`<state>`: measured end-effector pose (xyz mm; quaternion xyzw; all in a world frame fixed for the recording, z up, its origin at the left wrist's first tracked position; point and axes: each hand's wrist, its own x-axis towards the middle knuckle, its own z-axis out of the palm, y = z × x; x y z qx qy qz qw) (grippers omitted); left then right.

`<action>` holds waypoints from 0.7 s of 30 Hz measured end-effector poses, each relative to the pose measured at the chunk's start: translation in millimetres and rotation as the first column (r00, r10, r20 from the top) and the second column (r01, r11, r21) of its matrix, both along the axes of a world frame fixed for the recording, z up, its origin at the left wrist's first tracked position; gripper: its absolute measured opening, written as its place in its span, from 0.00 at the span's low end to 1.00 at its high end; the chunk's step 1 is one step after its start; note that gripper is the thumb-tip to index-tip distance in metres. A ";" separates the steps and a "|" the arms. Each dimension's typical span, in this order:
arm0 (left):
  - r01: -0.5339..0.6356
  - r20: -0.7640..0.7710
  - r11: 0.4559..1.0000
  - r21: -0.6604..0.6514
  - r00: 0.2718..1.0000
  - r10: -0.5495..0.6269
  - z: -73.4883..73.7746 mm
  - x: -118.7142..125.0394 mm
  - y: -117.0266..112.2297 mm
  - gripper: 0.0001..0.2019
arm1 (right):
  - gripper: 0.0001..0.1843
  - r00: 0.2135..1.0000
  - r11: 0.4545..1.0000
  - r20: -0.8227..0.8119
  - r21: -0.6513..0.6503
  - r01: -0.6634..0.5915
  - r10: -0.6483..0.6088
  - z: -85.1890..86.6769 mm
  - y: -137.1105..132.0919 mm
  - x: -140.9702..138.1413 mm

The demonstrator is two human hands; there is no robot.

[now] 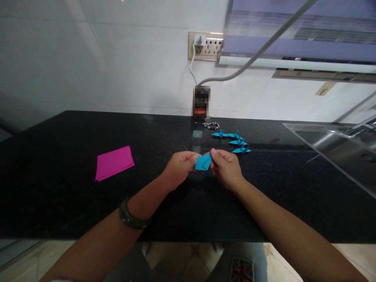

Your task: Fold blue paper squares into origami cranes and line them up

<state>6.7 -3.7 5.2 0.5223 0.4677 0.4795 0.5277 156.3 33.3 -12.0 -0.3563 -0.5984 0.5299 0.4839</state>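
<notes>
A small folded piece of blue paper (203, 162) is held between both hands over the black counter (58, 196). My left hand (179, 167) pinches its left edge, fingers curled. From the other side my right hand (225, 167) grips the right edge with thumb and fingertips pressed together. Just behind the hands lie several finished blue paper cranes (235, 141) in a loose row.
A stack of pink paper sheets (114, 163) lies to the left. A beaded bracelet (210, 125) and a phone (201, 102) on a charging cable stand by the wall. A steel sink (337, 145) is set in at the right. The counter's front edge runs below my forearms.
</notes>
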 end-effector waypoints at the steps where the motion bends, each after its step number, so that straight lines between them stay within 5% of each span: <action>1: 0.005 0.039 0.999 -0.046 0.999 -0.003 -0.2 0.6 0.5 0.17 | 0.19 1.000 1.000 0.009 0.011 0.018 -0.018 0.7 0.2 0.7; 7: -0.042 0.007 0.998 -0.038 0.999 0.043 -2.1 1.1 1.1 0.13 | 0.17 0.993 0.994 0.105 0.100 0.039 -0.050 5.1 -2.2 2.4; 13: -0.152 0.018 0.988 0.027 0.988 0.152 -2.9 1.6 0.8 0.11 | 0.14 0.985 0.992 0.126 0.037 -0.124 0.119 1.7 -5.4 -3.0; 21: -0.124 -0.039 0.989 0.075 0.991 0.127 -1.7 0.9 0.7 0.12 | 0.14 0.947 0.940 0.316 0.335 -0.061 -0.051 5.9 -8.0 0.9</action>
